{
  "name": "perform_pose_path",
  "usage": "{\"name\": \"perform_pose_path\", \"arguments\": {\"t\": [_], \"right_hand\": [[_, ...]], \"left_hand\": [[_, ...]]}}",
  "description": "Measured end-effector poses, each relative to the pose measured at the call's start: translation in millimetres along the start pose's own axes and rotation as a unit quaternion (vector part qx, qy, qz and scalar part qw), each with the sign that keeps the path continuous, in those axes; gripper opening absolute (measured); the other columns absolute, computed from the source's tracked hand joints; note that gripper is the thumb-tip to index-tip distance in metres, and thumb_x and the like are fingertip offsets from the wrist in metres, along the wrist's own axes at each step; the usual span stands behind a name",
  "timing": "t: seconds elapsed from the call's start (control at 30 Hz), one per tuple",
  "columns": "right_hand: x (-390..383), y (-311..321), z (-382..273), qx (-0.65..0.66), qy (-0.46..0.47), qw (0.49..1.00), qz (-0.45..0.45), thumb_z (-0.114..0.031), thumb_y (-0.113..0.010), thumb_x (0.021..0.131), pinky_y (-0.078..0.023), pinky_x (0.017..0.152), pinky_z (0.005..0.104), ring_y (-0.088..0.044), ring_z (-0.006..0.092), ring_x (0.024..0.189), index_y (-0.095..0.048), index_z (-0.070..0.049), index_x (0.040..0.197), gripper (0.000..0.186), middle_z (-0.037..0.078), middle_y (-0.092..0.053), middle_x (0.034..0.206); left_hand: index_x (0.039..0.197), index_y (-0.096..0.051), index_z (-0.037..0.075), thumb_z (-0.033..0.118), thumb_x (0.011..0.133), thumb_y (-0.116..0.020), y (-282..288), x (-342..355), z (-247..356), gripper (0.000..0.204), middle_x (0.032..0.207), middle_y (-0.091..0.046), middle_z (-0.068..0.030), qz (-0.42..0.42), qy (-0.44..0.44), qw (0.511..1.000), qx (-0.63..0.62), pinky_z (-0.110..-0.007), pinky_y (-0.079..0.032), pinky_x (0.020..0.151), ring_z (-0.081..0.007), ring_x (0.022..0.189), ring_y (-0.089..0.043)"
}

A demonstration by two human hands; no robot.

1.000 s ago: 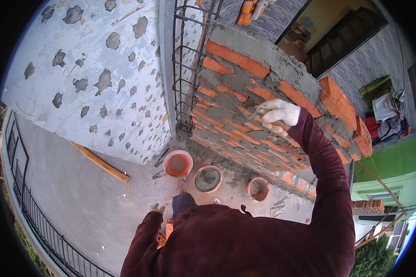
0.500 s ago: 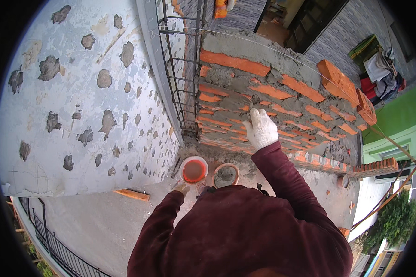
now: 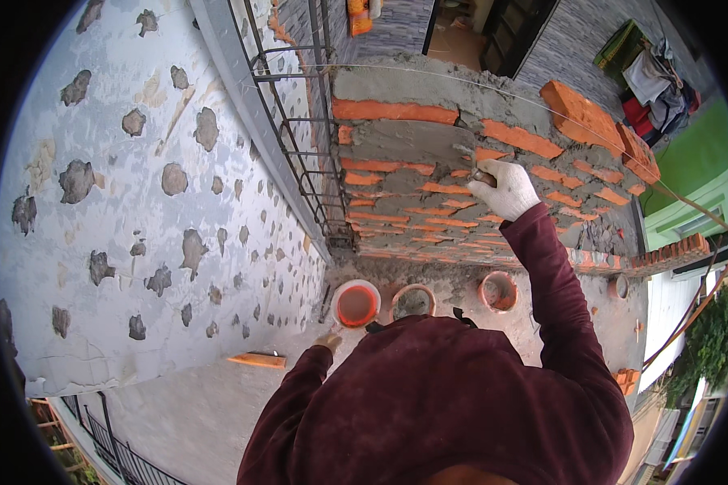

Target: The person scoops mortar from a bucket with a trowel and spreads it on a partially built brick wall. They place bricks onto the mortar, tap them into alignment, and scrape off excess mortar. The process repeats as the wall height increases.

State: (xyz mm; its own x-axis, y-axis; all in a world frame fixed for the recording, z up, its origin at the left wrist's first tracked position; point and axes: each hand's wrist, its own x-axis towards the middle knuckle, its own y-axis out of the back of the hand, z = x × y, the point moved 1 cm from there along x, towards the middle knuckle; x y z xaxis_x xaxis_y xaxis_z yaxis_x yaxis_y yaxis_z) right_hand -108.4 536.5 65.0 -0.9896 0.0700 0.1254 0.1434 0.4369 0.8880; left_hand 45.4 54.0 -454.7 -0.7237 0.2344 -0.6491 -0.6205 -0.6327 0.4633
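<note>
My right hand wears a white glove and is closed round the handle of a trowel against the brick wall. The trowel's blade is mortar-coloured and hard to make out. Just left of it, grey mortar lies smoothed between two courses of orange brick. Lower down, wet mortar bulges unevenly from the joints. My left hand hangs low near an orange-lined bucket, apart from it; its fingers are too small and blurred to read.
Left of the brick wall stand a steel rebar cage and a pocked white wall. A string runs along the wall's top, past loose bricks. Mortar buckets stand on the floor beside a wooden piece.
My right hand has moved right along the wall with the trowel. Behind it the mortar between the upper courses is now smooth and covers brick. The view has shifted, showing another bucket.
</note>
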Motion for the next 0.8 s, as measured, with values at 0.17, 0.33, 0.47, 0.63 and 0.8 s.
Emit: {"name": "perform_pose_path", "arguments": {"t": [0.17, 0.33, 0.47, 0.63, 0.8], "right_hand": [[-13, 32, 29, 0.074, -0.029, 0.997, -0.015, -0.023, -0.076, 0.086, -0.052, 0.075, 0.0344, -0.061, 0.016, 0.078, -0.068, 0.009, 0.114, 0.044, 0.011, -0.066, 0.084], [-74, 23, 24, 0.009, -0.027, 0.989, 0.146, -0.02, -0.076, 0.086, -0.047, 0.063, 0.034, -0.054, 0.0201, 0.063, -0.065, 0.003, 0.096, 0.027, 0.009, -0.059, 0.075], [-65, -30, -41, -0.056, 0.042, 0.994, 0.086, -0.024, -0.075, 0.086, -0.055, 0.069, 0.0442, -0.069, 0.0353, 0.08, -0.066, -0.004, 0.103, 0.028, 0.014, -0.065, 0.085], [-1, -56, -58, -0.13, 0.061, 0.986, 0.083, -0.03, -0.074, 0.088, -0.057, 0.073, 0.0458, -0.071, 0.0371, 0.084, -0.066, -0.005, 0.098, 0.028, 0.017, -0.068, 0.089], [-6, -6, -29, 0.04, 0.054, 0.986, 0.15, -0.028, -0.073, 0.089, -0.056, 0.072, 0.0408, -0.072, 0.0308, 0.074, -0.072, 0.002, 0.098, 0.032, 0.018, -0.071, 0.084]], "left_hand": [[0.122, -0.074, 0.01, 0.05, 0.092, -0.068, 1, -4, 1, 0.05, 0.107, -0.077, -0.0149, -0.004, 0.029, 1.0, 0.012, -0.043, -0.053, 0.092, -0.0294, 0.1, -0.072], [0.124, -0.073, 0.008, 0.05, 0.092, -0.068, -9, -8, -9, 0.053, 0.111, -0.077, -0.0173, -0.017, 0.008, 1.0, 0.011, -0.044, -0.052, 0.096, -0.0325, 0.107, -0.072], [0.124, -0.072, 0.008, 0.052, 0.092, -0.067, -6, 9, -69, 0.055, 0.111, -0.076, -0.0181, -0.014, -0.065, 0.985, 0.16, -0.045, -0.052, 0.095, -0.0344, 0.107, -0.071], [0.124, -0.071, 0.008, 0.053, 0.092, -0.067, 37, 9, 30, 0.056, 0.115, -0.075, -0.0185, -0.068, 0.001, 0.991, 0.112, -0.044, -0.053, 0.094, -0.0327, 0.109, -0.071], [0.109, -0.074, 0.011, 0.048, 0.096, -0.055, 35, 9, 35, 0.044, 0.114, -0.073, -0.0208, 0.032, -0.054, 0.997, 0.046, -0.048, -0.051, 0.094, -0.0385, 0.112, -0.068]]}}
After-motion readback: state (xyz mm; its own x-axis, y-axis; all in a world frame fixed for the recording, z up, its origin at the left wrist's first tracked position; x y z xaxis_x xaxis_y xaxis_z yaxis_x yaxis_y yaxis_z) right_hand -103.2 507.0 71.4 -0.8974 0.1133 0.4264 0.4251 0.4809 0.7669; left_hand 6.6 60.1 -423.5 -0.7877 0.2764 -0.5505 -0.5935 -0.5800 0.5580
